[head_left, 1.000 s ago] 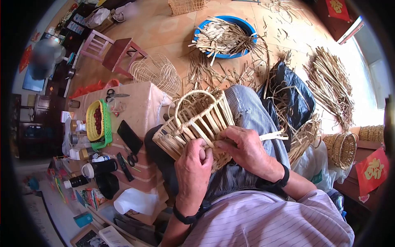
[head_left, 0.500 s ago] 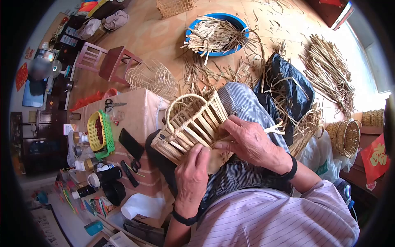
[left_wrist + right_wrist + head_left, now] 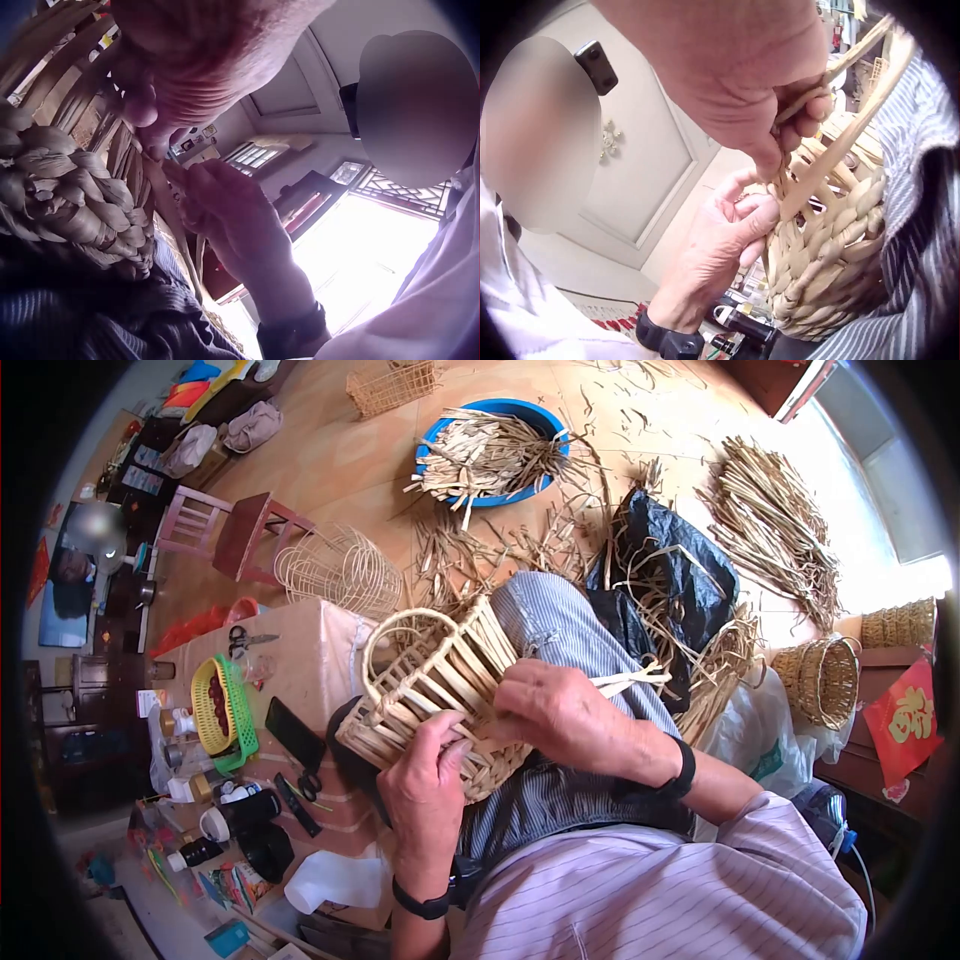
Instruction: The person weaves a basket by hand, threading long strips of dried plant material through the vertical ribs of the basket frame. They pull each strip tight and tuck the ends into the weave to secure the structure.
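Note:
A woven straw basket [image 3: 440, 695] with a looped handle lies tilted across the person's lap. The left hand [image 3: 425, 790] grips its near edge, thumb and fingers pinching the weave. Just right of it, the right hand [image 3: 575, 718] pinches a straw strand at the same edge. In the right wrist view a long flat strand [image 3: 840, 146] runs past the right hand [image 3: 742, 82], and the left hand [image 3: 720, 247] holds the basket's side [image 3: 817, 262]. The left wrist view shows thick braiding [image 3: 75, 195] beside the left hand [image 3: 202, 52], with the right hand [image 3: 240, 217] opposite.
At left, a table [image 3: 315, 635] bears scissors [image 3: 250, 640], a yellow-green basket [image 3: 222, 712], a phone and bottles. On the floor are a blue basin [image 3: 490, 455] of straw, a wire-like frame [image 3: 340, 572], a black bag [image 3: 675, 570] and a straw bundle [image 3: 775, 530]. Finished-looking baskets [image 3: 818, 682] stand right.
The head view has shifted, so the surroundings lie further left or lower. The right hand has turned over more at the basket's edge; the left hand still grips it.

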The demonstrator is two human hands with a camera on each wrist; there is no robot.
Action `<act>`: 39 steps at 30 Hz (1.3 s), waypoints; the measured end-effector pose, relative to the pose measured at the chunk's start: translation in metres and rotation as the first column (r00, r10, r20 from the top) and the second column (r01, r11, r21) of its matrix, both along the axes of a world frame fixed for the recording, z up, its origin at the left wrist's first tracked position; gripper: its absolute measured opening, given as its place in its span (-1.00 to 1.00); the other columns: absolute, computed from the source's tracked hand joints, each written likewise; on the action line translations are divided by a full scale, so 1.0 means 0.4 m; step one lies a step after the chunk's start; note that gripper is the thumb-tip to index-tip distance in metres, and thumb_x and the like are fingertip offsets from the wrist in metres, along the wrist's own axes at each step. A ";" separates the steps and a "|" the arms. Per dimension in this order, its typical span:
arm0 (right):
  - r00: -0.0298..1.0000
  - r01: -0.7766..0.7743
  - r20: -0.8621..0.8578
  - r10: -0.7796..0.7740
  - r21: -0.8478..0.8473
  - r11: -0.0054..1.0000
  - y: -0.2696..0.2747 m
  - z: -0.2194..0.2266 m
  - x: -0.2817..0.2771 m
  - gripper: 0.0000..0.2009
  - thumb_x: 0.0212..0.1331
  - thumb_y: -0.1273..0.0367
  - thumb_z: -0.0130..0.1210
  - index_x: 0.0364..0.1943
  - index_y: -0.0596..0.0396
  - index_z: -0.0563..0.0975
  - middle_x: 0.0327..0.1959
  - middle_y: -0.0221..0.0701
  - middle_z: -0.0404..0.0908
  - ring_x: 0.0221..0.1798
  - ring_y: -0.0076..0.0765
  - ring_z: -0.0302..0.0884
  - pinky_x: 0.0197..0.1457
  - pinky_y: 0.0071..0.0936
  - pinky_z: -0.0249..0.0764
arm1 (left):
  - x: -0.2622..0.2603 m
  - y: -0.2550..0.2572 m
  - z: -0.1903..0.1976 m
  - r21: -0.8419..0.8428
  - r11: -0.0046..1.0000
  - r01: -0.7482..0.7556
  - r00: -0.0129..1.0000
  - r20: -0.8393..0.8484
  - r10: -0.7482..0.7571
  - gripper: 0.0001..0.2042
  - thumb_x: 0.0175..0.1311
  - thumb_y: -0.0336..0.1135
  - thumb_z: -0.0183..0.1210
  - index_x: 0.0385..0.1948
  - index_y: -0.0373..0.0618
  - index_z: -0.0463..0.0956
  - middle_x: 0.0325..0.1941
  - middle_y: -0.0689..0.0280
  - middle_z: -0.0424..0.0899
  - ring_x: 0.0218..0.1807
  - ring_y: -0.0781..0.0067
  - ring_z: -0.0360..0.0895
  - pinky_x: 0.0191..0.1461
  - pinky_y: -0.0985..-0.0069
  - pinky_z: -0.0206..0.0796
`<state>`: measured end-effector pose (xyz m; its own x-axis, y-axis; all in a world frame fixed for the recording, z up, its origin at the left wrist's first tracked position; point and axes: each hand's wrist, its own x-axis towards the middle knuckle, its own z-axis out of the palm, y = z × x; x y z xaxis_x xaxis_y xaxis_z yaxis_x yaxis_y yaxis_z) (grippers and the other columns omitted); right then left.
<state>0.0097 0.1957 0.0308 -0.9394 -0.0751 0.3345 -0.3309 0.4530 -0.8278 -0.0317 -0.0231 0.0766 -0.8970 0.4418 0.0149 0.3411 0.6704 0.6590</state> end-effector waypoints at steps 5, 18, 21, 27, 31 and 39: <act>1.000 0.008 0.019 -0.009 0.059 0.998 0.005 -0.020 0.001 -0.77 0.16 0.40 0.42 -0.27 0.13 0.55 -0.28 -0.17 0.60 -0.11 0.15 0.65 -0.08 0.00 0.62 | 0.001 0.002 0.001 0.010 1.000 -0.028 0.999 0.035 0.027 -0.71 0.29 -0.58 0.44 0.02 -0.08 0.77 -0.21 0.07 0.88 -0.12 0.01 0.88 -0.07 0.19 0.66; 0.949 0.273 -0.222 -0.223 0.227 0.935 -0.074 -0.045 0.090 -0.80 0.25 0.31 0.21 -0.28 0.09 0.44 -0.20 -0.30 0.48 -0.10 -0.14 0.57 -0.09 -0.20 0.50 | -0.045 0.022 0.050 -0.223 0.972 0.081 0.988 0.148 -0.048 -0.81 0.51 -0.34 0.42 0.01 -0.23 0.82 -0.22 0.13 0.90 -0.20 0.35 0.79 -0.04 0.32 0.61; 0.959 0.283 -0.102 -0.266 0.261 0.923 -0.077 -0.068 0.118 -0.81 0.29 0.32 0.20 -0.26 0.10 0.45 -0.21 -0.30 0.50 -0.09 -0.18 0.61 -0.08 -0.22 0.52 | -0.043 0.048 0.041 -0.150 0.987 0.058 0.988 0.149 -0.036 -0.88 0.45 -0.38 0.47 -0.11 -0.18 0.87 -0.29 0.19 0.89 -0.31 0.39 0.75 -0.13 0.33 0.60; 0.976 0.218 -0.049 -0.213 0.273 0.937 -0.051 -0.052 0.132 -0.84 0.30 0.34 0.18 -0.26 0.11 0.46 -0.32 -0.35 0.52 -0.23 -0.17 0.63 -0.14 -0.21 0.52 | -0.043 0.086 0.082 -0.228 0.970 0.081 0.985 0.167 -0.043 -0.85 0.45 -0.36 0.48 -0.07 -0.18 0.86 -0.27 0.19 0.89 -0.32 0.40 0.72 -0.13 0.33 0.58; 0.990 0.132 -0.079 -0.115 0.253 0.958 -0.098 -0.035 0.138 -0.84 0.30 0.34 0.17 -0.27 0.12 0.47 -0.39 -0.36 0.51 -0.32 -0.18 0.60 -0.21 -0.20 0.50 | -0.052 0.082 0.087 -0.253 0.966 0.053 0.978 0.209 0.001 -0.84 0.43 -0.38 0.48 -0.06 -0.19 0.85 -0.25 0.19 0.89 -0.29 0.42 0.73 -0.12 0.34 0.59; 0.960 0.132 -0.279 0.035 0.558 0.819 -0.066 0.097 0.039 -0.80 0.23 0.27 0.21 -0.26 0.13 0.59 -0.36 -0.42 0.58 -0.25 -0.18 0.60 -0.12 -0.14 0.49 | -0.090 0.012 0.038 -0.149 0.973 0.177 0.967 0.208 -0.144 -0.78 0.51 -0.32 0.39 0.00 -0.28 0.81 -0.20 0.08 0.88 -0.22 0.24 0.77 -0.04 0.31 0.61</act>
<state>0.0253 0.1692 0.0697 -0.8283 -0.2857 0.4819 -0.4632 0.8332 -0.3021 -0.0677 -0.0183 0.0916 -0.7924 0.5617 -0.2378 0.3293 0.7222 0.6083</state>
